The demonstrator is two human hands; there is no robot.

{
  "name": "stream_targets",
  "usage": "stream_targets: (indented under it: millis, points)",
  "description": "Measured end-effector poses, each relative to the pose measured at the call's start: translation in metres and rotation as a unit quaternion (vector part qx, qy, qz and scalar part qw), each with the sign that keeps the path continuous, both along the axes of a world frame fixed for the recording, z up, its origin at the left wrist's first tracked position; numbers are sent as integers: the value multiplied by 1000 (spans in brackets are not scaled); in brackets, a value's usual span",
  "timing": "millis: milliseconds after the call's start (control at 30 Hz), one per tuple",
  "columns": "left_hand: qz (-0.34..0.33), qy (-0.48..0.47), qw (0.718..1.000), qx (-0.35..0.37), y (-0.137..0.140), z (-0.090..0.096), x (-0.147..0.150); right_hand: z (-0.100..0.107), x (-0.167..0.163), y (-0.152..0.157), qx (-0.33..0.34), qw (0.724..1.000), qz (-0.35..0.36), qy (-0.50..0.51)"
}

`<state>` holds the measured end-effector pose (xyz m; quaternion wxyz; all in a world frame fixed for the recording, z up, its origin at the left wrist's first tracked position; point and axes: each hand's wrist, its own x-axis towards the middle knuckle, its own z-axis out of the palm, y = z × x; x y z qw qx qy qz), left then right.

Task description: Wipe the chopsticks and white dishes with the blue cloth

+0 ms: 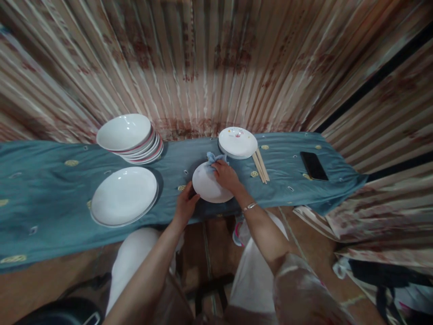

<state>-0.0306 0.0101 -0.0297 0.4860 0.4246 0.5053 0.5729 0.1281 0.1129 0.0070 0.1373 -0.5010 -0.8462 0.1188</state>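
A white plate is in front of me, near the table's front edge. My left hand grips its left rim, thumb on top and fingers underneath. On the plate's upper right side, my right hand presses a light blue cloth against the surface, fingers closed over it. Just behind sits a small stack of white plates with a floral print. Pale wooden chopsticks lie at that stack's right side.
At the left stands a stack of white bowls with red bands. Before it lies a pair of white plates. A black phone rests at the right on the blue-green tablecloth. Pleated curtains hang behind the table.
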Motion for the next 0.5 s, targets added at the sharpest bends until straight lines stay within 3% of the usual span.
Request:
stream_targets:
  millis: [500]
  points:
    - [-3, -5, 1000, -16, -1, 2, 2, -6, -29, -11, -83, 980, 98, 153]
